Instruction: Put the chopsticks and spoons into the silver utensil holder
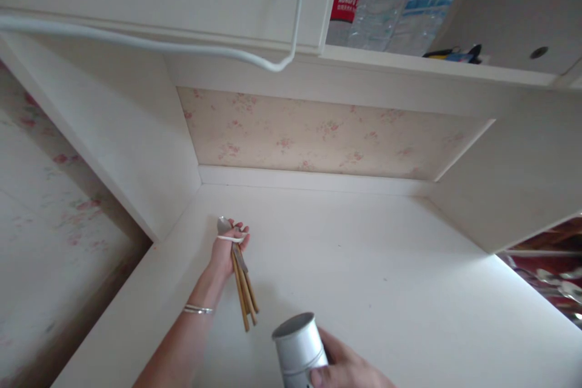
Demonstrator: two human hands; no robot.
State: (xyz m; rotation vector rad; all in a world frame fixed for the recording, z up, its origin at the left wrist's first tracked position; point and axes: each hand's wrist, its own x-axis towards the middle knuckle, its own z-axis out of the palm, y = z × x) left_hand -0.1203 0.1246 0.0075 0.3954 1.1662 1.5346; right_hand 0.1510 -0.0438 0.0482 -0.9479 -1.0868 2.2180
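Observation:
My left hand [231,242] is closed around a bundle of cutlery over the left part of the white tabletop. Several wooden chopsticks [244,291] stick out below the palm, pointing toward me. At the top of the fist shows the bowl of a metal spoon [222,225], and a flat metal handle lies among the chopsticks. Lower down, my right hand [343,361] grips a silver metal can [297,342] by its side. The can is tilted a little, its round top opening facing up; what is inside cannot be seen.
White side panels and a floral-papered back wall [313,133] enclose the white tabletop [345,248]. Overhead, a shelf holds plastic water bottles [386,0]. A white cable [182,46] hangs along the cabinet's lower edge. Beyond the right panel is dark red patterned stuff [550,273].

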